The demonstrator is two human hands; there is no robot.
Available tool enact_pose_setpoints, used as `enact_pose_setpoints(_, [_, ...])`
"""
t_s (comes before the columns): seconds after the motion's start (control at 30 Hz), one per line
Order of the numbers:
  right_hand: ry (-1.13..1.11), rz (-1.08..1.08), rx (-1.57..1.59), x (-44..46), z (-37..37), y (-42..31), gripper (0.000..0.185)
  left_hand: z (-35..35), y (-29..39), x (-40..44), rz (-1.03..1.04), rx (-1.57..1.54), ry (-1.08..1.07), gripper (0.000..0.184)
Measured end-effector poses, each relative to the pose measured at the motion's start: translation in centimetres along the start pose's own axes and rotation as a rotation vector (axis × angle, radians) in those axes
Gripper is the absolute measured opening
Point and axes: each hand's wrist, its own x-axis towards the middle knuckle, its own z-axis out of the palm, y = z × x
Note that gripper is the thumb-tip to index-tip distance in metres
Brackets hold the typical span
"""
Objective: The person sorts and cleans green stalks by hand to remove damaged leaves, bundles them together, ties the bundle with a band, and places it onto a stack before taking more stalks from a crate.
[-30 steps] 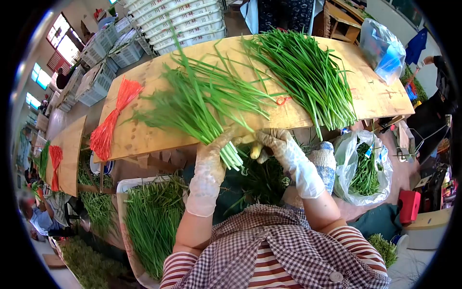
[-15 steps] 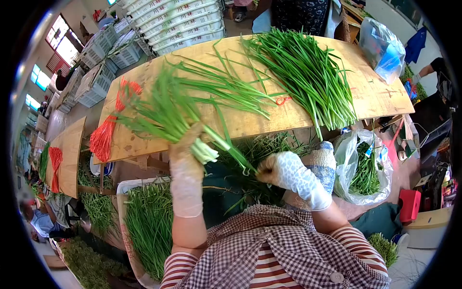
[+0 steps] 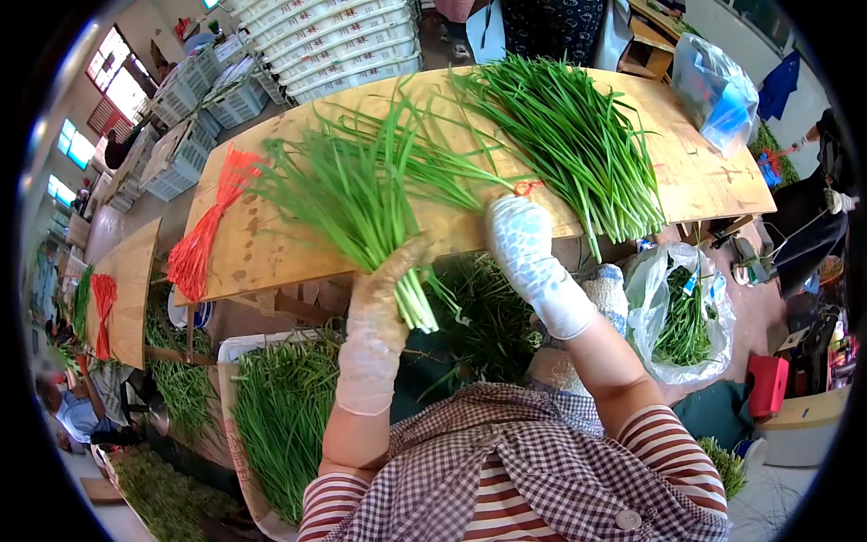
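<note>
Over the near edge of the counter (image 3: 727, 185), the left hand (image 3: 390, 274) holds 1 bunch of long green stalks (image 3: 357, 194), tips a bit blurry. I see no string around it. The right hand (image 3: 524, 237) is at the counter's near edge, by the loose stalks (image 3: 442, 163); its fingers are hidden, so I can't tell if they grip any. On the counter, 1 big pile (image 3: 578, 144) is laid out, and the loose stalks are left to pick up. Red strings (image 3: 215, 226) lie at its left end.
</note>
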Motion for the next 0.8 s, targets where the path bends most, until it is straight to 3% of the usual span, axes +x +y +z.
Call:
enact_pose_setpoints(0.07, [-0.094,0.037,0.323,-0.6,-2.1,-0.3,0.019,0.4,-1.0,0.1,-0.026,0.008,0.005,0.037])
enact_pose_setpoints(0.1, [0.076,-0.042,0.474,-1.6,-2.4,-0.3,0.026,0.1,-1.7,0.2,-0.039,-0.003,0.002,0.036])
enact_pose_setpoints(0.13, [-0.014,-0.038,0.565,-2.4,-4.9,-0.7,0.029,0.1,-2.3,0.3,-0.052,-0.016,0.001,0.035])
enact_pose_setpoints(0.23, [0.007,-0.183,0.822,-4.6,-5.9,-1.6,0.031,0.3,-2.7,0.4,-0.048,-0.066,0.084,0.034])
enact_pose_setpoints(0.33, [0.116,-0.027,0.703,-2.9,-6.3,0.8,0.025,-0.2,-1.5,0.5,-0.01,-0.143,0.072,0.036])
enact_pose_setpoints(0.4, [0.085,0.121,0.22,0.2,-3.5,2.3,0.016,-0.6,-0.6,-0.1,0.017,-0.26,0.018,0.034])
enact_pose_setpoints(0.47, [-0.08,0.067,-0.155,2.9,-1.1,3.2,0.012,-1.1,0.3,-0.5,0.036,-0.272,-0.052,0.041])
enact_pose_setpoints(0.57, [-0.096,-0.055,-0.26,5.3,-0.4,2.4,0.011,-1.4,1.8,-1.3,-0.004,-0.364,-0.141,0.053])
enact_pose_setpoints(0.7, [0.138,-0.052,0.036,4.2,-4.6,0.3,0.014,-2.1,1.7,-0.7,-0.069,-0.405,-0.177,0.055])
enact_pose_setpoints(0.73, [0.086,0.015,0.171,3.1,-4.8,-0.6,0.019,-2.4,1.2,-0.4,-0.104,-0.391,-0.147,0.055])
enact_pose_setpoints(0.8, [0.192,0.038,0.768,-0.2,-5.0,-2.1,0.024,-2.9,-0.3,0.4,-0.18,-0.362,-0.091,0.055])
